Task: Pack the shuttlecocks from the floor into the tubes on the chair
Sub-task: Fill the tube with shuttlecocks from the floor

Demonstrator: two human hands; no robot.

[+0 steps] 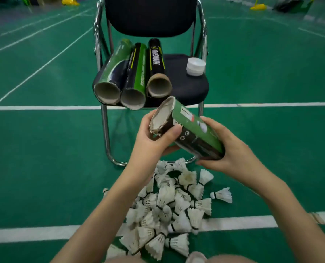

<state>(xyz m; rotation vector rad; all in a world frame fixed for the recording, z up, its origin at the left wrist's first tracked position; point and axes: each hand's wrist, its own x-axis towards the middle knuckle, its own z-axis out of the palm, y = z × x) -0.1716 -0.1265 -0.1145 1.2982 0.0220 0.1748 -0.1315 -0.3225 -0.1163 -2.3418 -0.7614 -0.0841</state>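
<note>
Two hands hold one green-and-black tube [188, 132] tilted in the air above the shuttlecocks [169, 207] heaped on the green floor [44, 149]: the left hand [152, 141] curls round its frayed open end, and the right hand [228, 149] cups its lower end. Three more tubes [133, 76] lie side by side on the black chair [188, 88], open mouths toward the camera, with a stack of white lids [195, 66] apart at the seat's right.

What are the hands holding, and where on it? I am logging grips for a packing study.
Both hold one green and black tube: the left hand grips near its frayed open end, the right hand its lower end.
</note>
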